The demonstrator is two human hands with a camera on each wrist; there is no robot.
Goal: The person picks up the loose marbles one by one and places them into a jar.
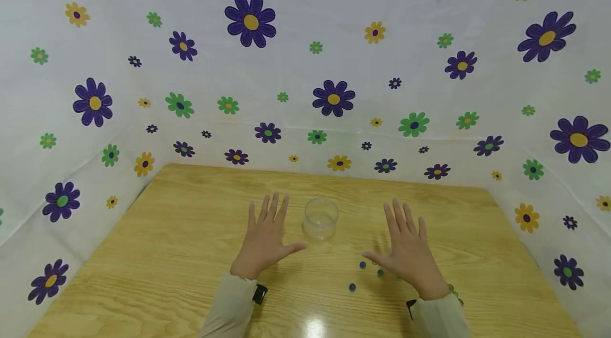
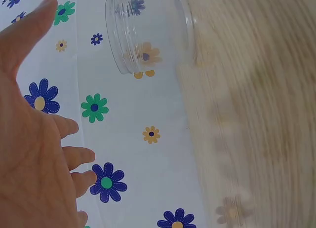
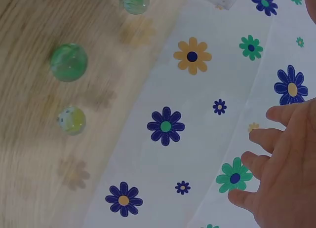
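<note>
A clear empty plastic jar point(image 1: 321, 218) point(image 2: 150, 31) stands upright on the wooden table point(image 1: 167, 253), between my two hands. My left hand point(image 1: 265, 240) point(image 2: 34, 139) hovers just left of the jar, fingers straight and spread, holding nothing. My right hand point(image 1: 408, 250) point(image 3: 284, 169) is spread the same way to the jar's right. Several small glass marbles lie near the right hand: a blue marble point(image 1: 352, 287), another blue marble point(image 1: 363, 265) and a green marble point(image 1: 380, 273). The right wrist view shows a green marble point(image 3: 68, 62) and a yellowish marble point(image 3: 72, 120).
White cloth with purple, green and yellow flowers point(image 1: 334, 98) walls in the table on the back and both sides. Another green marble point(image 1: 453, 291) peeks out by my right sleeve point(image 1: 439, 317).
</note>
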